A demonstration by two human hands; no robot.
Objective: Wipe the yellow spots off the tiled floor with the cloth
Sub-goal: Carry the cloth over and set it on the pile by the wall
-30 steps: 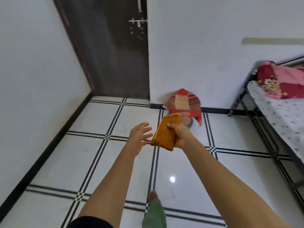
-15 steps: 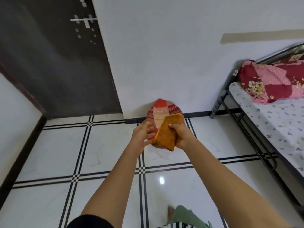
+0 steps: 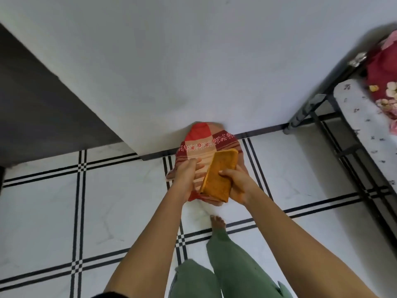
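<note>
Orange folded cloth [image 3: 219, 175] sits pinched in the right hand [image 3: 237, 186], held above the tiled floor [image 3: 120, 190]. Left hand [image 3: 187, 179] curls beside it, possibly gripping the red checked fabric [image 3: 206, 143] by the wall; contact is unclear. Bare foot [image 3: 217, 221] stands below.

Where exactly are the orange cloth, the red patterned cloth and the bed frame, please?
orange cloth [image 3: 219, 177]: head view, middle of its folded face.
red patterned cloth [image 3: 202, 139]: head view, upper checked part.
bed frame [image 3: 341, 123]: head view, dark metal side rail.
</note>
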